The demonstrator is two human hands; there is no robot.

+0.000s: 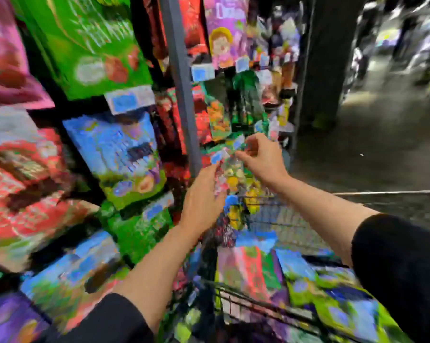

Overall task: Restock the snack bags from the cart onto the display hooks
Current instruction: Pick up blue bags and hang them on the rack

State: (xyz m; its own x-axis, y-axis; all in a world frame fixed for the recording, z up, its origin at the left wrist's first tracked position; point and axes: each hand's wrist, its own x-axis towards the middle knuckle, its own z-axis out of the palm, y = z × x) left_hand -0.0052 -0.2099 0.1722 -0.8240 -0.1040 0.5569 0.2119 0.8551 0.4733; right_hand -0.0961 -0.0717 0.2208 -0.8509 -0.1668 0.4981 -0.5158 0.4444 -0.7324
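My left hand [204, 194] grips side of clear crinkly snack bag with yellow candies [231, 177], steadying it. My right hand [261, 154] pinches bag top, lining it toward display hook, hidden in blur. Wire cart [271, 219] below fingers, more bags inside.

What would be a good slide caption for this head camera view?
Both hands, left and right, hold a clear plastic snack bag at the display, above the wire cart.

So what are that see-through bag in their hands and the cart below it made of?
The bag looks like thin clear glossy plastic film: yellow pieces show through it and it glints. The left hand and right hand both pinch it. The cart seems to be dark metal wire, judging by its thin grid bars, though blur leaves that open.
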